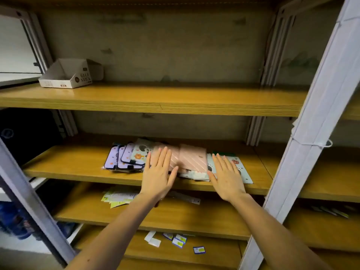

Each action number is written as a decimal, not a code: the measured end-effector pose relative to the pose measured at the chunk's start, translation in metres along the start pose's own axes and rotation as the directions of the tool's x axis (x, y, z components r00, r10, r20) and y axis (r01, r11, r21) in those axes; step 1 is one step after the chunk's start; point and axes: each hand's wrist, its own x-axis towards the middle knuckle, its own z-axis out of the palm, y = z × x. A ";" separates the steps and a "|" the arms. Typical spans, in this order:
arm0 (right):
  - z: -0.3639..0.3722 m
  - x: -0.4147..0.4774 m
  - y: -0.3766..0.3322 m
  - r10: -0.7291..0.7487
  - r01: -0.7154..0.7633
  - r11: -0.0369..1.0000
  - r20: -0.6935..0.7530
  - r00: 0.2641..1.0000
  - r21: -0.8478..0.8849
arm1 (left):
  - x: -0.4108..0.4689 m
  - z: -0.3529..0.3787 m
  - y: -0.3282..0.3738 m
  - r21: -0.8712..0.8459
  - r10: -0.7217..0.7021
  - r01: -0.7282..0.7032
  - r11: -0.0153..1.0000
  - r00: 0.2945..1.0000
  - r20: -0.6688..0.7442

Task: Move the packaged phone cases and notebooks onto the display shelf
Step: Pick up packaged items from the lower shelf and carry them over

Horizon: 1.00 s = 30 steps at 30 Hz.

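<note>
While both hands point(191, 172) lie flat, fingers spread, over phone cases point(128, 155), wrists straight.

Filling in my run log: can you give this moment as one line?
left hand: open, flat on pink striped notebooks | right hand: open, flat on floral packaged phone cases | items on middle wooden shelf

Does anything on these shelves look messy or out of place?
Yes. The packaged phone cases and pink striped notebooks lie in a fanned, overlapping heap rather than a neat row. Small loose cards are scattered on the bottom wooden shelf.
</note>
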 end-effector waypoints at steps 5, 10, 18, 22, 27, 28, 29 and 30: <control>0.003 0.035 -0.009 0.042 -0.050 0.997 0.114 0.993 0.066 | 0.036 0.003 -0.016 -0.001 0.004 -0.004 1.000 1.000 -0.006; 0.006 0.075 -0.032 0.325 -0.342 0.928 0.125 0.937 0.150 | 0.073 0.004 -0.027 0.064 0.058 -0.063 0.996 0.996 0.070; 0.032 0.125 -0.046 0.493 -0.562 0.824 0.402 0.772 0.069 | 0.111 0.018 -0.045 0.065 0.183 -0.188 0.980 0.979 0.087; 0.036 0.134 -0.041 0.480 -0.638 0.737 0.491 0.727 0.225 | 0.119 0.026 -0.050 0.047 0.204 -0.211 0.976 0.972 0.114; 0.024 0.137 -0.042 0.482 -0.671 0.692 0.522 0.703 0.265 | 0.126 0.032 -0.051 0.032 0.215 -0.222 0.975 0.966 0.146; 0.024 0.137 -0.042 0.486 -0.681 0.687 0.535 0.691 0.255 | 0.126 0.034 -0.051 0.031 0.212 -0.220 0.975 0.965 0.152; 0.021 0.137 -0.042 0.483 -0.684 0.681 0.543 0.687 0.260 | 0.126 0.035 -0.051 0.028 0.207 -0.214 0.977 0.965 0.163; 0.021 0.139 -0.044 0.488 -0.698 0.663 0.551 0.677 0.271 | 0.126 0.036 -0.051 0.022 0.200 -0.207 0.978 0.964 0.177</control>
